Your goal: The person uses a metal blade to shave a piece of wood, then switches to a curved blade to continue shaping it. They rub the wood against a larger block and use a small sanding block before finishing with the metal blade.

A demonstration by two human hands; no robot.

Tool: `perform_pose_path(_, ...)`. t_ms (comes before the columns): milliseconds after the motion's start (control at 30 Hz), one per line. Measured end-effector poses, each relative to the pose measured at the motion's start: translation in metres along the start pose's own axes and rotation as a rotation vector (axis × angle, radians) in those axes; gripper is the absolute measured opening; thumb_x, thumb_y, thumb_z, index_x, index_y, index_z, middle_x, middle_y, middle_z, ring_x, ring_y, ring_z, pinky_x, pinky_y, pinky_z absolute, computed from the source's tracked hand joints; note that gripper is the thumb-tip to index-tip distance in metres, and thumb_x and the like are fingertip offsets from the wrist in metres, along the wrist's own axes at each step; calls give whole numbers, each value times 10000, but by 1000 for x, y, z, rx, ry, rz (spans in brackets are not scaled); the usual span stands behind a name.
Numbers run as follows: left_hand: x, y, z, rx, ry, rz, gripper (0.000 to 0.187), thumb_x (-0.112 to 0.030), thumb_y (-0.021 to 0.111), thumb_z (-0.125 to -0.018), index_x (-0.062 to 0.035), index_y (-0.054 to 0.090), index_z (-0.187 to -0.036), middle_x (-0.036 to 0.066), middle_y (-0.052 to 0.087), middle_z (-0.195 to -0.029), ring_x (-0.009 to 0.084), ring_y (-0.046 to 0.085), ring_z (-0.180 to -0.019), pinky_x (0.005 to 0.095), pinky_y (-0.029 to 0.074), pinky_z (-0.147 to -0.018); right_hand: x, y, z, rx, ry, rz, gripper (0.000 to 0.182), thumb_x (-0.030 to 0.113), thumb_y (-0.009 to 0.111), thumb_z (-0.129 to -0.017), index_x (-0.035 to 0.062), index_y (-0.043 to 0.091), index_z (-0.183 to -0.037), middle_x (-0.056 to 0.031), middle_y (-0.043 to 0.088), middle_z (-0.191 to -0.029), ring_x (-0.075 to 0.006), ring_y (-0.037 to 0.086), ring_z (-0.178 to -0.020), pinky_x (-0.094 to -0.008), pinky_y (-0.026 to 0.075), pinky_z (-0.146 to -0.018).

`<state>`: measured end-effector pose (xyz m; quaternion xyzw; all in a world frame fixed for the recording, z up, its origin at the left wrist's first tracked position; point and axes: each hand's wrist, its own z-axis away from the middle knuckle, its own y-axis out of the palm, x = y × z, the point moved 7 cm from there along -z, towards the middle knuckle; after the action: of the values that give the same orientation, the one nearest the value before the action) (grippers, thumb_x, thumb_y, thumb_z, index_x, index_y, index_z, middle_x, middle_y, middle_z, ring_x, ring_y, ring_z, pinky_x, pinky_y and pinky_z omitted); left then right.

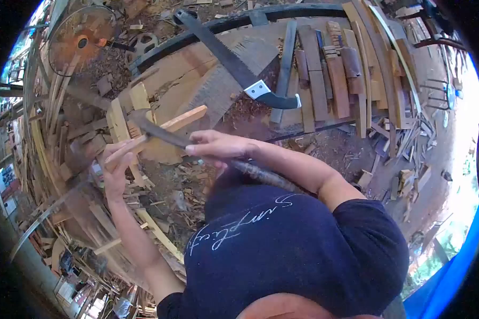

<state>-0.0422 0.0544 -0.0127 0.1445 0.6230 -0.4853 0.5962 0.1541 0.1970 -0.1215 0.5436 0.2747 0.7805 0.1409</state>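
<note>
My left hand [117, 167] is closed around the near end of a wooden stick [186, 118], which points away to the upper right. My right hand [215, 146] grips a long-handled knife [167, 136], its dark curved blade crossing over the stick just beyond my left fingers. The knife's long handle runs back beneath my right forearm, where part of it is hidden. Ahead of my hands, a hand saw [223, 59] with a dark handle rests on a wooden board [197, 98].
A round fan [82, 41] with an orange middle stands at the upper left. Several cut wood pieces [338, 87] lie in rows at the right of the bench. Offcuts and shavings [183, 199] litter the ground, and long strips [45, 141] lean at the left.
</note>
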Motion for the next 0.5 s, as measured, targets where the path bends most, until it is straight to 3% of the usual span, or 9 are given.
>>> perform_pose_path(67,0,-4,1,-103,-53,57,216,-92,677,-866,2,598,-1043,112,650,-1101,234,599,-1059,400,467,-981,-13,-23,-1,-107,48,-159,350,417,547,-960,72,487,-963,36,451,-597,-46,465,-441,-208,380,-360)
perform_pose_path(100,2,1,0,-113,-36,68,216,-92,677,-866,2,598,-1043,112,650,-1101,234,599,-1059,400,467,-981,-24,-41,-3,-60,2,-313,334,408,538,-968,79,480,-949,42,451,-605,-42,469,-456,-202,373,-369)
perform_pose_path(167,4,3,0,-148,-110,225,211,-80,680,-859,11,598,-1031,114,651,-1086,202,608,-1034,353,462,-961,-36,-68,-5,-276,93,-193,321,399,526,-975,82,478,-948,38,462,-621,-45,478,-462,-194,382,-377)
perform_pose_path(367,3,-2,-14,-128,-53,122,191,-67,678,-858,0,600,-1019,109,657,-1059,149,604,-998,291,471,-906,4,-12,-1,-45,-26,-101,358,417,533,-970,63,481,-948,24,473,-622,-37,469,-441,-182,378,-368)
perform_pose_path(433,4,-4,-15,-146,-65,136,193,-72,688,-853,-12,601,-1014,87,659,-1057,135,600,-986,278,475,-886,-9,-27,-3,-113,-1,-205,317,380,519,-986,68,481,-949,19,464,-595,-48,414,-391,-212,327,-353)
perform_pose_path(467,3,-4,-15,-162,-76,138,197,-76,693,-851,-17,602,-1014,80,657,-1060,134,600,-984,278,474,-886,-20,-28,-10,38,-58,-491,314,371,514,-989,65,470,-938,18,458,-565,-58,425,-379,-211,337,-352)
perform_pose_path(500,3,-5,-14,-183,-86,142,200,-80,698,-848,-21,603,-1015,74,656,-1064,133,599,-983,278,473,-887,-14,-29,-12,44,-56,-481,314,371,514,-989,65,470,-938,18,458,-565,-58,425,-379,-211,337,-352)
